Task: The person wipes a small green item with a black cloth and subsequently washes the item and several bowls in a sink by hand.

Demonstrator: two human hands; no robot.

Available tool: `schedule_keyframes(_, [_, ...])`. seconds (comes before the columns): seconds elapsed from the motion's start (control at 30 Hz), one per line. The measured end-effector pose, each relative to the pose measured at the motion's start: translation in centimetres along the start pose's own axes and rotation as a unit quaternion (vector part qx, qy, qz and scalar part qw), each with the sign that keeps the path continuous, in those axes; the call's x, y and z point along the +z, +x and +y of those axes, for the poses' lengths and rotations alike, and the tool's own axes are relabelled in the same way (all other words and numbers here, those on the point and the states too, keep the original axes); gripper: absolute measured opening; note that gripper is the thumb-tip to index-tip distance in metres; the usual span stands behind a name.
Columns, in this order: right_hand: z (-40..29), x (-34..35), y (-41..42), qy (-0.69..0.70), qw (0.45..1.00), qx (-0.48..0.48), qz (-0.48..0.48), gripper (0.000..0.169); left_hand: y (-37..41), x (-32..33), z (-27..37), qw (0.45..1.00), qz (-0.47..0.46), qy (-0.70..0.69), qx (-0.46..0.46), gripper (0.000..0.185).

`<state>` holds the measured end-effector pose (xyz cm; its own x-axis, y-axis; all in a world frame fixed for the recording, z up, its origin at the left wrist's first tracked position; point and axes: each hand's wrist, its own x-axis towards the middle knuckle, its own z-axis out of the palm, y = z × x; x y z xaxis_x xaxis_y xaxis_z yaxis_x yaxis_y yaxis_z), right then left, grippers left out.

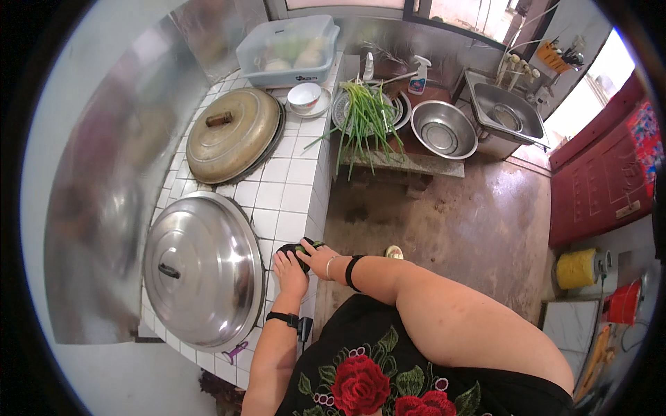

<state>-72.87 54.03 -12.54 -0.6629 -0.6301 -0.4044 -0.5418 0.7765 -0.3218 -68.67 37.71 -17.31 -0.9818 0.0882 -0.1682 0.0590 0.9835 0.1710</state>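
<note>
Both hands are on a small black and green cloth (301, 250) at the edge of a white-tiled stove counter (291, 197). My left hand (290, 270) lies over its near left part, fingers bent onto it. From the right, my right hand (318, 260) holds the cloth with fingers over its top; the undersides of both hands are hidden. Just left of them, a large shiny metal lid (208, 281) with a dark handle covers a built-in wok. Beyond it sits a duller domed lid (234, 135). A purple peeler (237, 352) lies at the near counter edge.
A lidded plastic box (291, 52) and a white bowl (304, 95) stand at the counter's far end. Green onions (367, 114) hang over a low table beside a steel basin (444, 129) and spray bottle (419, 75). A sink (507, 104) and red door (598, 177) are rightward.
</note>
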Motion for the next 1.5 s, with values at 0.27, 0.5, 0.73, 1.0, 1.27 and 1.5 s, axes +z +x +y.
schedule_keyframes(0.27, [2.1, -3.9, 0.4, -0.015, 0.998, 0.064, 0.023, 0.078, 6.1, -1.9, 2.3, 0.999, -0.037, -0.022, -0.034, 0.100])
schedule_keyframes(0.5, [6.2, -5.3, 3.1, -0.037, 0.997, 0.052, 0.036, 0.086, 11.0, -3.1, 3.8, 0.992, -0.099, -0.027, -0.068, 0.105])
schedule_keyframes(0.73, [10.4, -5.6, 5.4, -0.040, 0.997, 0.030, 0.065, 0.082, 14.8, -3.6, 4.9, 0.993, -0.097, -0.029, -0.065, 0.108])
schedule_keyframes(1.0, [14.3, -8.8, 8.3, -0.029, 0.998, 0.057, 0.020, 0.082, 20.1, -4.3, 7.0, 0.991, -0.103, -0.029, -0.078, 0.107])
schedule_keyframes(1.27, [19.3, -11.7, 11.2, -0.033, 0.996, 0.072, -0.029, 0.098, 26.1, -4.2, 9.1, 0.995, -0.076, -0.020, -0.064, 0.105])
schedule_keyframes(1.5, [22.6, -13.8, 14.3, -0.079, 0.992, 0.026, -0.092, 0.092, 30.4, -3.2, 10.0, 0.996, -0.046, -0.025, -0.076, 0.097])
